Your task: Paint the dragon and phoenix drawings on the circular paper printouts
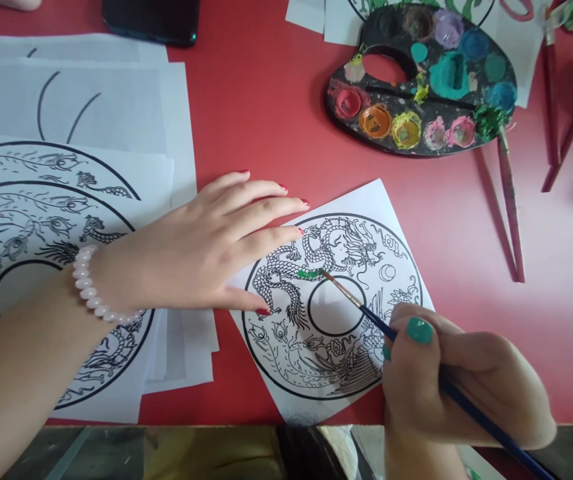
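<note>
A white sheet printed with a ring-shaped dragon and phoenix line drawing lies turned at an angle on the red table. My left hand, with a beaded bracelet at the wrist, is spread flat across the sheet's upper left part, fingers apart. In my right hand a thin paintbrush with a dark blue handle is pinched between thumb and fingers. Its bristle tip touches the dragon's body just above the inner circle. A small patch of green paint shows there; the rest of the drawing is uncoloured.
A black paint palette with several colours stands at the upper right, a brush leaning from its green paint. More brushes lie farther right. Printed sheets overlap at left. A dark phone lies at the top edge.
</note>
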{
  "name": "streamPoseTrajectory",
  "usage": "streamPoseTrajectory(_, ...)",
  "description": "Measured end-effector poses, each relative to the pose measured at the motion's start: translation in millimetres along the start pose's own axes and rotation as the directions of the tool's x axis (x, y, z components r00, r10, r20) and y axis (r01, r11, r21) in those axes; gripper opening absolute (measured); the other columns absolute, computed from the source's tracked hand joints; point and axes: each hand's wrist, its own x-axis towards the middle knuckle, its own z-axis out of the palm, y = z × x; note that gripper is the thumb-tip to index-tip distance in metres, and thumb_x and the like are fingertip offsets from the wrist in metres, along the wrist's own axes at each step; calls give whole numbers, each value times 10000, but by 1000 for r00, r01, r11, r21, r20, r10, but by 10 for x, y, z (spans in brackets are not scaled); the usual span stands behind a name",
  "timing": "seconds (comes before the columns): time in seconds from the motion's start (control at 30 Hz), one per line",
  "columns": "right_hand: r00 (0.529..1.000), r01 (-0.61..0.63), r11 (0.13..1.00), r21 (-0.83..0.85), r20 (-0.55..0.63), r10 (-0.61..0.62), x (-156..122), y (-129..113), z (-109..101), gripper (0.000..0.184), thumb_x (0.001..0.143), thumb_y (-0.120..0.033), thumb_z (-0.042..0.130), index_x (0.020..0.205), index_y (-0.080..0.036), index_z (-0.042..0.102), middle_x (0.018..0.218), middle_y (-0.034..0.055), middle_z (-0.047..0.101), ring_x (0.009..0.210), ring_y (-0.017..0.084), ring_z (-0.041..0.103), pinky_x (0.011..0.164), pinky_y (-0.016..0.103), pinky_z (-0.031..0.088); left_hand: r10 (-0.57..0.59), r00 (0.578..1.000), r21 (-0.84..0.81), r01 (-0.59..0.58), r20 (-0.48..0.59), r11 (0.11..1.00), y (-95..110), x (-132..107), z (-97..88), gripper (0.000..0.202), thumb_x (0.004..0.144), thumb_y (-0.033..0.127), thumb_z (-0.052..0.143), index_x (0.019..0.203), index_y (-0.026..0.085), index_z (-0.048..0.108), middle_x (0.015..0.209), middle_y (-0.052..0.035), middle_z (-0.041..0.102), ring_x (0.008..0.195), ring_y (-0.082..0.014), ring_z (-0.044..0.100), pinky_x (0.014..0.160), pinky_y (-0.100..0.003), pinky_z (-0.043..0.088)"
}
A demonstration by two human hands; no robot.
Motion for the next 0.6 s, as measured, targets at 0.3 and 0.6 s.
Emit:
streamPoseTrajectory(0.3, 974, 14, 1000, -13, 228, -10, 55, 23, -118, 294, 817, 1, 457, 653, -219, 348, 473, -69, 441, 338, 39, 378, 303, 152, 329, 11, 1000, 21, -12, 16, 1000, -7, 11, -6, 619, 798, 529, 644, 1291, 192, 482, 1435, -134, 420, 1332, -344, 347, 1118, -584, 247)
streamPoseTrajectory(0.6, 955, 22, 999, -37, 296, -10, 59, 49, -144, 276, 817, -2, 462, 687, -222, 356, 493, -74, 477, 340, 44, 409, 292, 152, 339, -7, 1000, 3, 7, 18, 1000, 1, 5, -6, 559, 798, 514, 652, 1262, 243, 498, 1440, -96, 416, 1341, -332, 336, 1122, -578, 229)
